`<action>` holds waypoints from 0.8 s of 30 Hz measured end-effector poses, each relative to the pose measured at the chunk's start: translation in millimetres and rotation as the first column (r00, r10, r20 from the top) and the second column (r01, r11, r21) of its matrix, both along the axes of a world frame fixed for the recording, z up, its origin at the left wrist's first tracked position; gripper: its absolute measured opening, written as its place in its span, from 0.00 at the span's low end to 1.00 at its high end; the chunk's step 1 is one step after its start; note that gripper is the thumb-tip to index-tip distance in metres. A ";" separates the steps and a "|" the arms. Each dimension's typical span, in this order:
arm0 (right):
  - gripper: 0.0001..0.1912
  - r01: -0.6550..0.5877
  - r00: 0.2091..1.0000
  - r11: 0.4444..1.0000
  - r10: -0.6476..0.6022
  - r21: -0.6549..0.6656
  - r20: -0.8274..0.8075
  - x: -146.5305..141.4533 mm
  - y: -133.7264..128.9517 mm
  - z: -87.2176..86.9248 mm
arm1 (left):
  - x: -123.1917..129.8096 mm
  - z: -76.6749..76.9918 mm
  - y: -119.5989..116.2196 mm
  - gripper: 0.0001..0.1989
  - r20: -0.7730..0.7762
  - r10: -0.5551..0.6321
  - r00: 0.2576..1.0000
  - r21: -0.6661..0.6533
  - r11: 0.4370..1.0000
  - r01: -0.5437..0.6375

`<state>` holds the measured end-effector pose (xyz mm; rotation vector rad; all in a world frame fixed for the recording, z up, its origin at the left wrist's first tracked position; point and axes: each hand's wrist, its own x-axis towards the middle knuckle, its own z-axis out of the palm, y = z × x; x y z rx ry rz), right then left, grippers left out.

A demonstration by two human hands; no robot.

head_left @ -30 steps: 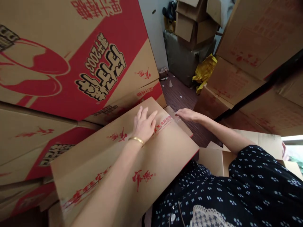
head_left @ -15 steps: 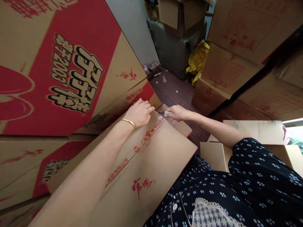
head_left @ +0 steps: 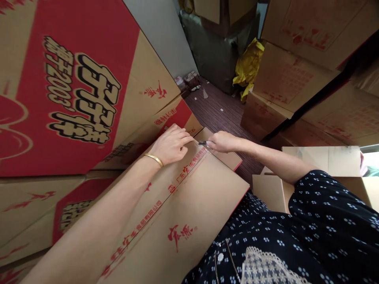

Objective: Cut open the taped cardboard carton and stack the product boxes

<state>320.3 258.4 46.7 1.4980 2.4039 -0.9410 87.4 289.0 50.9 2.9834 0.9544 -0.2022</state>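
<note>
reaching across the taped carton [head_left: 210,193], the left hand [head_left: 171,146] rests palm down near its far edge, holding nothing, fingers loosely spread. just beside it, the right hand [head_left: 222,142] grips a small cutting tool [head_left: 205,143] at the seam's end. stacked boxes [head_left: 148,75] crowd the left hand's outer side; floor [head_left: 217,116] opens beyond the right.

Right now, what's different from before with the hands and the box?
The right hand moved left, bringing its small tool to the end of the printed tape. The left hand shifted off the tape toward the box's far-left edge. The box stayed closed.
</note>
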 end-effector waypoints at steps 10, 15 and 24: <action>0.21 0.008 0.999 0.999 -0.006 -0.049 0.045 5.0 -6.7 18.1 | 29.7 3.7 -5.5 0.14 -0.067 0.047 0.997 -0.069 0.996 -0.052; 0.21 0.083 0.996 0.993 -0.082 -0.082 0.025 13.7 -11.1 15.5 | 52.4 9.5 12.2 0.13 -0.214 0.030 0.976 -0.118 0.991 -0.057; 0.21 0.088 0.989 0.993 -0.096 -0.074 -0.109 18.2 -13.4 0.6 | 52.8 10.7 20.8 0.15 -0.313 0.030 0.949 -0.144 0.986 -0.078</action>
